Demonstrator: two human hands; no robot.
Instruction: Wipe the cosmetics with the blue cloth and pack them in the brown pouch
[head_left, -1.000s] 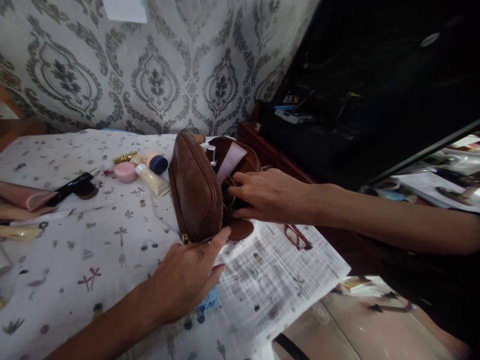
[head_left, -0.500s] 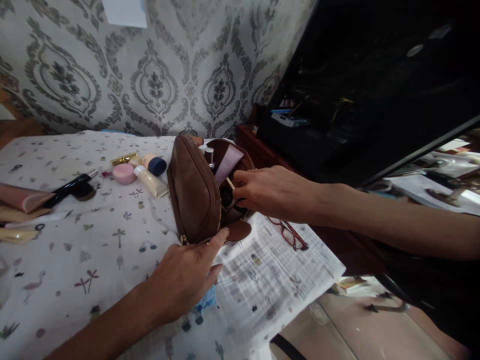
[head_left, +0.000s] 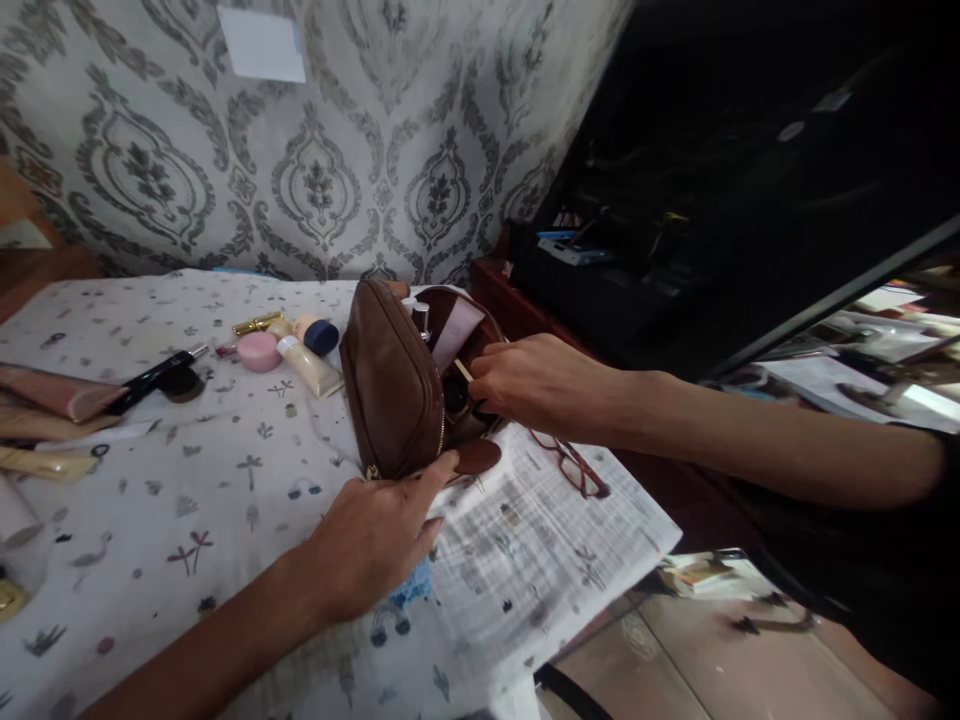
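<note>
A brown makeup bag (head_left: 394, 385) stands unzipped on the cloth, its opening facing right. Inside show a pale pink tube (head_left: 457, 330), a silver-capped bottle (head_left: 421, 320) and a round black item (head_left: 454, 392). My right hand (head_left: 521, 378) reaches into the opening, fingers pinched together beside a thin light stick (head_left: 464, 371); what they hold is mostly hidden. My left hand (head_left: 367, 540) lies by the bag's lower front edge, thumb and index finger apart. That index fingertip touches the bag near a flat brown oval piece (head_left: 478, 457).
Left of the bag lie a cream tube (head_left: 311, 368), a pink round pot (head_left: 258, 352), a navy-capped bottle (head_left: 321, 336) and a gold tube (head_left: 257, 323). More cosmetics sit at the far left. Red-framed glasses (head_left: 574, 470) rest near the table's right edge. A dark screen (head_left: 712, 180) leans behind.
The view has shifted slightly, bringing more of the cosmetics at left into sight. Both hands stay at the bag, with little visible movement.
</note>
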